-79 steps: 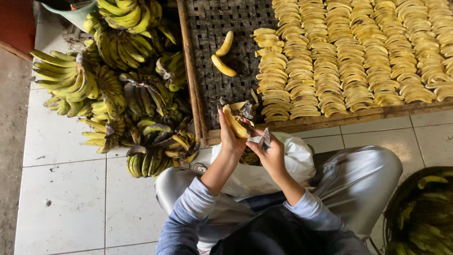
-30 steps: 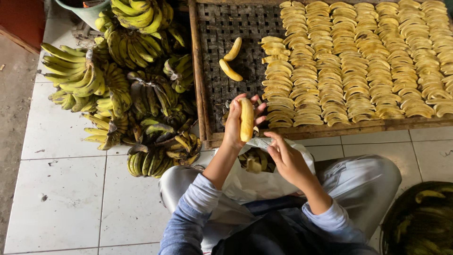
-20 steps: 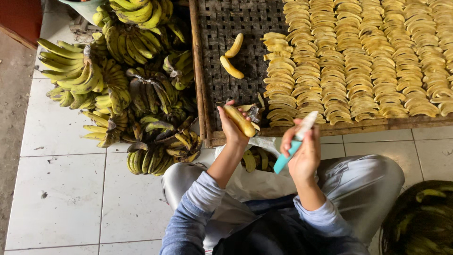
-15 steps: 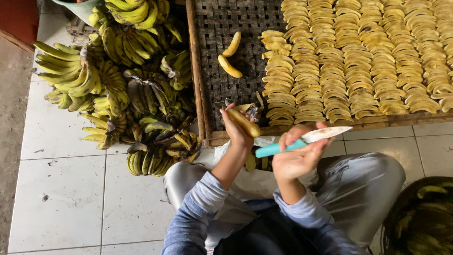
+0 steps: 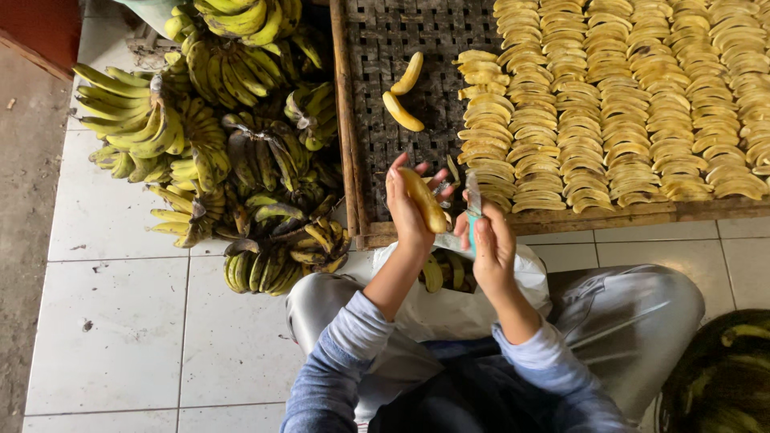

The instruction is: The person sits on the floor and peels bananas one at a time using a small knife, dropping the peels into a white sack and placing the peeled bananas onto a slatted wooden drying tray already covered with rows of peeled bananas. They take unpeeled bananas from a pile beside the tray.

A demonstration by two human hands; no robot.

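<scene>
My left hand (image 5: 407, 210) cradled the peeled banana (image 5: 423, 198) above the woven tray's (image 5: 353, 160) near edge, while my right hand (image 5: 491, 248) clenched the teal-handled knife (image 5: 472, 210), blade just beside the fruit.

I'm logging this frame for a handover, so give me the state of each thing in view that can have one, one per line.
Left hand: raised, gripping a peeled banana.
Peeled banana: skinless, whole, held tilted.
Right hand: closed on a knife handle.
Knife: blade up, beside the banana.
Banana slices: laid flat in rows.
Woven tray: partly filled.
Two loose bananas: peeled, whole, lying on the tray.
Banana bunches: unpeeled, piled on the floor.
White bag: open on the lap.
</scene>
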